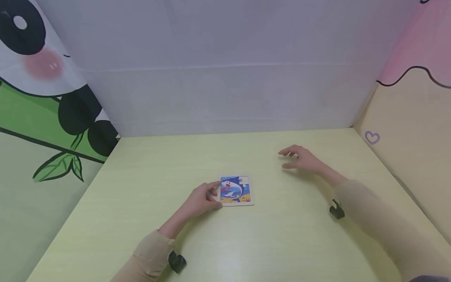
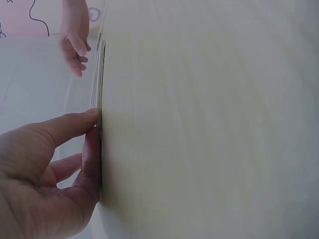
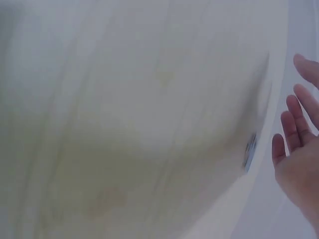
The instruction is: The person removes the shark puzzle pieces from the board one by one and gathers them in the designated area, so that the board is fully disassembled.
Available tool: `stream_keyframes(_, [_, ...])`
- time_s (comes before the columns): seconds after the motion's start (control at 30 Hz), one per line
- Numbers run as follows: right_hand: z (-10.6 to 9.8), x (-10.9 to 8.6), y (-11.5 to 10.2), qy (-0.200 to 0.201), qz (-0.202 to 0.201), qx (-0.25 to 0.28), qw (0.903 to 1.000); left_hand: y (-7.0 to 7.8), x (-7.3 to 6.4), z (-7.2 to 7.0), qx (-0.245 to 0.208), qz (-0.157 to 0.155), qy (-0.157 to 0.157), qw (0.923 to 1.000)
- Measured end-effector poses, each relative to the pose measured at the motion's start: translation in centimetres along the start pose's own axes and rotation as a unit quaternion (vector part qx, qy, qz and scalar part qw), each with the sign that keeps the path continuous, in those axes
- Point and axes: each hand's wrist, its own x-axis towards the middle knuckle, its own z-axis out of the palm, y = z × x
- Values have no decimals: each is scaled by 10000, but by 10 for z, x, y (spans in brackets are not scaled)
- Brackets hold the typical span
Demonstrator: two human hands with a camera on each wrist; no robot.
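Observation:
A small square jigsaw puzzle (image 1: 235,192) with a blue sea picture lies flat in a white frame, near the middle of the table. Its upper right corner shows a pale patch with jigsaw-shaped edges. My left hand (image 1: 201,200) holds the frame by its left side, index finger near the upper corner and thumb at the lower one. Seen edge-on in the left wrist view, the puzzle (image 2: 98,84) is a thin slab by the fingertips. Off to the right and farther back, my right hand (image 1: 301,158) hovers over the table, fingers spread and holding nothing.
The pale yellow table (image 1: 141,172) ends at a plain light back wall (image 1: 225,94). A panel with a cartoon figure (image 1: 46,66) stands along the left side, a pink and beige panel (image 1: 415,129) along the right. Small black devices (image 1: 177,261) sit at both wrists.

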Motion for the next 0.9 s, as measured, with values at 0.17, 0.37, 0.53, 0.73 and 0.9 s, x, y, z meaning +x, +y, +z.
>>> stream_keyframes(0.17, [26,9,-25,245,-169,61,9995,0,0,0,-12,36,7,10000])
stream_keyframes(0.37, [60,17,-50,486,-145,150,9986,-2,2,1,28,37,29,10000])
stream_keyframes(0.53, [78,16,-69,479,-202,344,9981,-3,4,2,73,57,38,9999])
stream_keyframes(0.73, [94,16,-81,300,-193,540,9979,-2,3,1,90,40,53,9999])
stream_keyframes(0.9, [105,17,-87,147,-128,414,9990,-2,2,1,116,57,24,9999])
